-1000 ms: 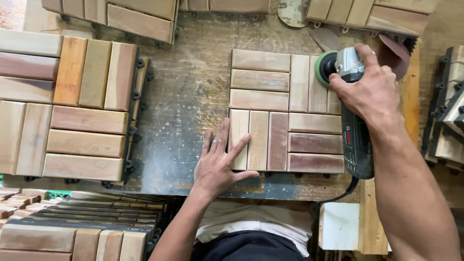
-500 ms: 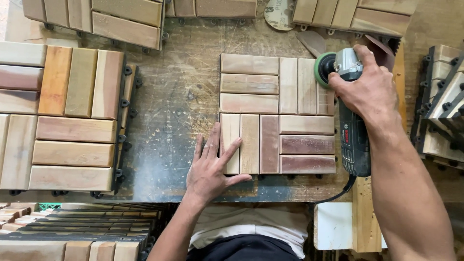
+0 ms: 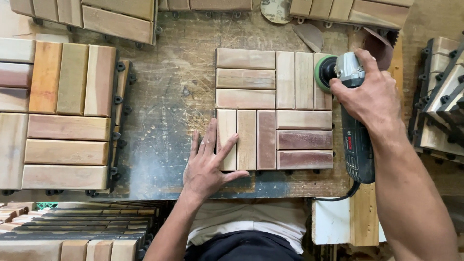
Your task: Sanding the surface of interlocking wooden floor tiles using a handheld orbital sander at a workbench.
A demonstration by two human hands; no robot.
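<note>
A square wooden deck tile (image 3: 274, 108), made of slats laid in four blocks of alternating direction, is seen lying flat on the scratched, dusty table (image 3: 179, 82), roughly at its middle. The left hand (image 3: 209, 166) is spread flat and open, palm down, at the tile's near left corner: the fingers (image 3: 226, 145) are laid across the outermost slat, the thumb is stretched along the tile's near edge, and the heel of the hand is rested on the table. Nothing is gripped by it; the tile is only pressed down.

The right hand (image 3: 369, 96) is closed around the head of an angle grinder (image 3: 352, 121), whose dark body is run back along the tile's right edge towards the person, with its black cable (image 3: 338, 197) trailing off the near edge of the table. The grinder's green-backed sanding disc (image 3: 324, 72) is set against the tile's far right corner, on the outermost upright slat.

More slatted tiles with black plastic bases are laid about: a large one (image 3: 67, 116) at the left of the table, others (image 3: 87, 14) along the far edge, a stack (image 3: 72, 227) below the table's near left, and several tilted ones (image 3: 442, 96) at the right. Loose sanding discs (image 3: 275, 9) are seen at the far edge.
</note>
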